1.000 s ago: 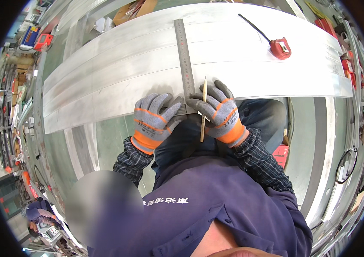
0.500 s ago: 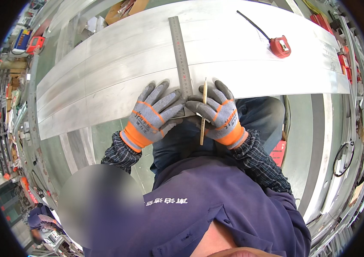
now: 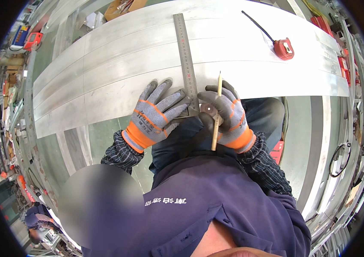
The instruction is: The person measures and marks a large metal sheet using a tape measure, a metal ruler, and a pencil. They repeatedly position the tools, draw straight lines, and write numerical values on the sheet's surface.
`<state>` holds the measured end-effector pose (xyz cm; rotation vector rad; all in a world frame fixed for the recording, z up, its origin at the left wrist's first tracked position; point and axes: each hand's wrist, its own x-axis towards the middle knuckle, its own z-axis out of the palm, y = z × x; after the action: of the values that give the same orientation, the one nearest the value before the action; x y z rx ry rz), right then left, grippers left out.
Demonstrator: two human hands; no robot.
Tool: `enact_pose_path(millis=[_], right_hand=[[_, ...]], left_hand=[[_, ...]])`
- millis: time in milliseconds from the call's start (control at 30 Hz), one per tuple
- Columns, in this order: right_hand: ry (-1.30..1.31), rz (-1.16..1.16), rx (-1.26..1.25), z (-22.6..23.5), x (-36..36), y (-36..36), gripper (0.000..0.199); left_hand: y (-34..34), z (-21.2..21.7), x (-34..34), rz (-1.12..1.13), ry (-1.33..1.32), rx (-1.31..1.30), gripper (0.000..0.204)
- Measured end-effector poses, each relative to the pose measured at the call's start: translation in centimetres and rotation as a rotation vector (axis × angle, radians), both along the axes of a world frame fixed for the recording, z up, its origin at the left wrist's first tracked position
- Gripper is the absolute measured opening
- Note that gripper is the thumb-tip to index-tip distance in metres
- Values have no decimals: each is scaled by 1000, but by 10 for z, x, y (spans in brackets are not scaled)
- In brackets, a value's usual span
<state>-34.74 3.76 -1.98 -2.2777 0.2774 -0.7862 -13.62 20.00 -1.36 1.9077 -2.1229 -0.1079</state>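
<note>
A steel square (image 3: pixel 187 64) lies across the pale metal sheet (image 3: pixel 117 64), its long graduated blade pointing away from me and its short base at the sheet's near edge. My gloved left hand (image 3: pixel 154 113) has its fingers spread flat on the sheet, the index fingertip against the base of the square; the thumb lies below the edge. To the right of the blade, my gloved right hand (image 3: pixel 232 113) holds a pencil (image 3: pixel 215 137) between its fingers, tip pointing away. By those fingers is a round brownish thing (image 3: pixel 209 109) that I cannot make out.
A red tape measure (image 3: pixel 283 49) with a dark strap rests at the sheet's far right. Beyond the sheet is a cardboard box (image 3: pixel 126 8). At far left, another person (image 3: pixel 40 220) is bent over. Metal racks and red items line the right side.
My right hand has moved slightly right, away from the square, with the pencil. The brownish round thing now shows at its fingers. My left hand stays nearly in place.
</note>
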Motion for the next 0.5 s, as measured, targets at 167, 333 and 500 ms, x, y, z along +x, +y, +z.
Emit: enact_pose_path(millis=[167,333,500], right_hand=[[-24,-65,-57,11,-3,-9,40],[-47,-141,74,10,10,-10,35],[-52,-121,1,7,24,-17,27]], left_hand=[[0,0,-1,-1,4,3,71],[1,-1,-1,9,-10,7,70],[2,-1,1,2,-11,0,67]])
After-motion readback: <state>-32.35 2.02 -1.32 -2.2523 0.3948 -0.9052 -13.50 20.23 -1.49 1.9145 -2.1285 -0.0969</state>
